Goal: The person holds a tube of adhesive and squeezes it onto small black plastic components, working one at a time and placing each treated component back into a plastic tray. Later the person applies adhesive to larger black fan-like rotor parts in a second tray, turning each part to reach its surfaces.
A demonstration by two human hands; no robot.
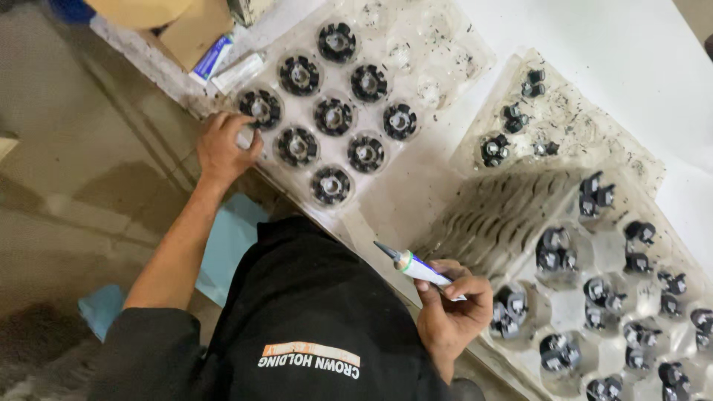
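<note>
Gripping a white tube [420,268] with a dark nozzle, our right hand [453,312] hovers beside the tray of black clips [594,297]. Our left hand [223,145] pinches a round black part [260,108] in the clear tray [416,44].

A single head-worn camera looks steeply down from just above the person's black-shirted chest, close over the white tabletop [639,52], with floor at the left of the scene.
</note>
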